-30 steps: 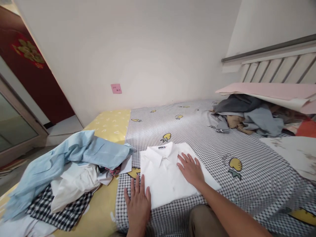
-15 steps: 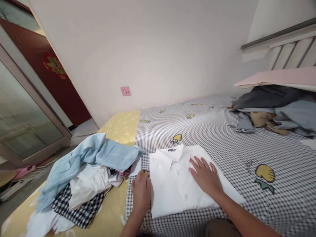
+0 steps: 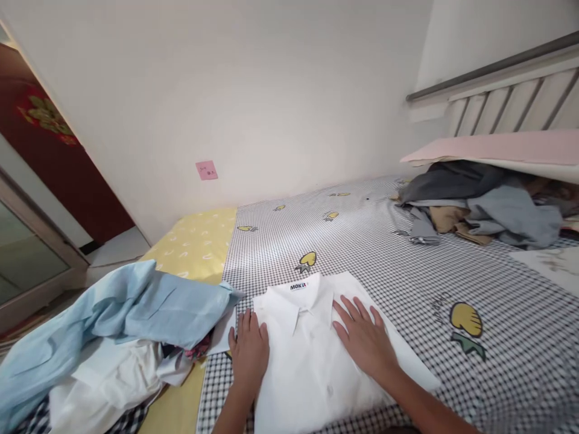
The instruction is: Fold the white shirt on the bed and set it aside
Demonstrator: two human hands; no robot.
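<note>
A white collared shirt [image 3: 312, 361] lies folded, front side up, on the checked bedsheet [image 3: 402, 289]. Its collar points away from me, and a label shows inside the neck. My right hand [image 3: 366, 340] rests flat on the right side of the shirt's chest, fingers spread. At the shirt's left edge, my left hand [image 3: 249, 348] lies palm down with its fingers stretched out. Neither hand grips anything. The shirt's lower edge is partly cut off by the bottom of the view.
A heap of loose clothes, with a light blue garment [image 3: 181, 307] and a white one [image 3: 113, 374], lies to the left. Dark and grey clothes [image 3: 511, 211] are piled at the far right under a pink board [image 3: 497, 146]. A white wall [image 3: 289, 96] stands behind the bed.
The view has turned right and tilted up, so everything sits further left. My left hand has slid slightly forward along the shirt's edge, its fingers straighter. The right hand stays on the shirt.
</note>
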